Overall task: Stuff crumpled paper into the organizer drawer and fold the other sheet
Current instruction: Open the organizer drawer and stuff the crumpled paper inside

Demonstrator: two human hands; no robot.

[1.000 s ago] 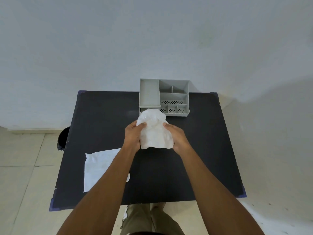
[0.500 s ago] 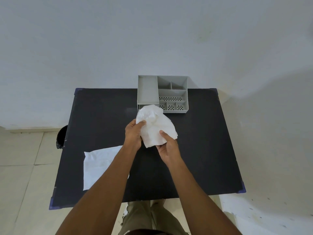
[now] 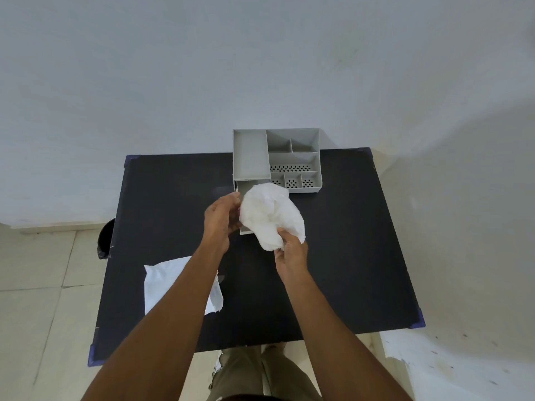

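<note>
A crumpled white paper [image 3: 270, 214] is held up over the pulled-out drawer [image 3: 244, 188] of the grey organizer [image 3: 276, 160] at the table's far edge. My right hand [image 3: 291, 250] pinches the paper's lower end from below. My left hand [image 3: 221, 218] touches its left side with the fingers curled against it. Most of the drawer is hidden behind the paper; only its left wall and front corner show. A second white sheet [image 3: 166, 280] lies flat on the black table [image 3: 347, 256] at the near left, partly under my left forearm.
The organizer has several small perforated compartments [image 3: 292, 182] on its right side. A dark bin [image 3: 104, 241] stands on the floor by the table's left edge. A wall rises right behind the table. My legs show below the near edge.
The paper has gone from spread between both hands to bunched. My right hand dropped under its lower end, and the paper shifted slightly right, uncovering part of the drawer.
</note>
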